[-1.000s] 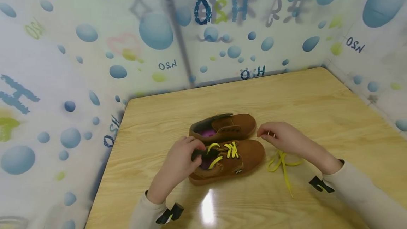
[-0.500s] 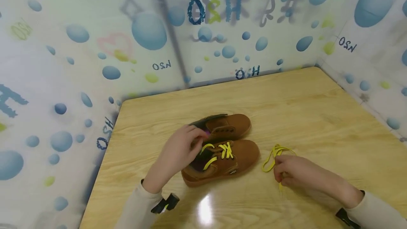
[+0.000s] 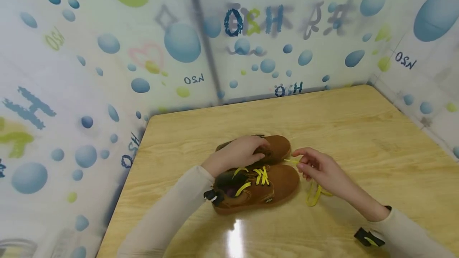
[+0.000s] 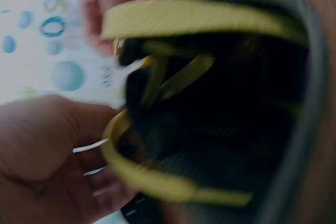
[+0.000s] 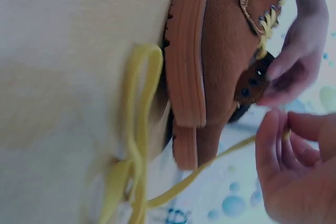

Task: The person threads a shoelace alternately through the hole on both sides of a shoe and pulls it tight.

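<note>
Two brown lace-up shoes lie side by side, toes to the right. The near shoe (image 3: 281, 184) has a yellow lace through its front eyelets, with loose ends over the dark opening. My left hand (image 3: 247, 150) reaches across it to the far shoe (image 3: 281, 146). In the right wrist view, that hand's thumb and fingers pinch the far shoe's eyelet flap (image 5: 252, 85), whose holes carry no lace. Beyond the toes, my right hand (image 3: 322, 170) pinches one end of a second yellow shoelace (image 5: 210, 163) between thumb and fingers. The rest of that lace trails onto the table.
The shoes are on a light wooden table (image 3: 201, 130), its back edge close to a bubble-patterned wall (image 3: 272, 67). A bright reflection shows on the wood at the front. Black straps with small devices sit at both sleeves.
My right hand picked up the lace end from the table and brought it up toward the shoes' toes. My left hand moved from the shoe openings to the far shoe's eyelet flap.
</note>
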A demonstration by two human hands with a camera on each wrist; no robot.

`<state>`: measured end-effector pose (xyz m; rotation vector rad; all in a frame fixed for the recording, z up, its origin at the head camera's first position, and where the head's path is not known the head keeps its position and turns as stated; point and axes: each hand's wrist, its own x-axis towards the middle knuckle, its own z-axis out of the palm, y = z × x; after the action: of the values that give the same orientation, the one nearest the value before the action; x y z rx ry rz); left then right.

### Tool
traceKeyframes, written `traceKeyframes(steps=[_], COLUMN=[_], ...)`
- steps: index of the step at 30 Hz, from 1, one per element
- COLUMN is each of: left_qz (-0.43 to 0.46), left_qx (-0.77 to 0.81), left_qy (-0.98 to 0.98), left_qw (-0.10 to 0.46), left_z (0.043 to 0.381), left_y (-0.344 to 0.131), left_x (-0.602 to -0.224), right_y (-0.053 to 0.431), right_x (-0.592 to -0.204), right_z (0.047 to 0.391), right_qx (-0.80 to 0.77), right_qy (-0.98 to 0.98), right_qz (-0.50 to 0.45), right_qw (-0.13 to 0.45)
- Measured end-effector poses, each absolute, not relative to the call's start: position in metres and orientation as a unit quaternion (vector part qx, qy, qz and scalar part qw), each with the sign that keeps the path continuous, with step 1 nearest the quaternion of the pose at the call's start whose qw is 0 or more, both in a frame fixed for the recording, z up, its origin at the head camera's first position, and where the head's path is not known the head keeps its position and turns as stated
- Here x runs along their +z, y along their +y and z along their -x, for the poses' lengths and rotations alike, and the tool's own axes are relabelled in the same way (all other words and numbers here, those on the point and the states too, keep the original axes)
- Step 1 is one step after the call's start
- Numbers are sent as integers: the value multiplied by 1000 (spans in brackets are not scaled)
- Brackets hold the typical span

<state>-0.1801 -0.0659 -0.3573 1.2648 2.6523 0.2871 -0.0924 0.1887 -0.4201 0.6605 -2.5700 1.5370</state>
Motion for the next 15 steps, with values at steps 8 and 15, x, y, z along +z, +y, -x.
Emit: traceKeyframes(steps=[8,15], left_qz=[-411,-385], left_qx=[132,178], left_qy=[893,891], left_qw=[126,159], left_z=[194,201], left_y=[-57,-62], left_x=[-376,-378], right_y=[149,133], right_x=[-422,-426], right_z=[120,131], right_qx=[351,281], right_qy=[-903,-909], right_qz=[-191,-195], right_qw=[159,239])
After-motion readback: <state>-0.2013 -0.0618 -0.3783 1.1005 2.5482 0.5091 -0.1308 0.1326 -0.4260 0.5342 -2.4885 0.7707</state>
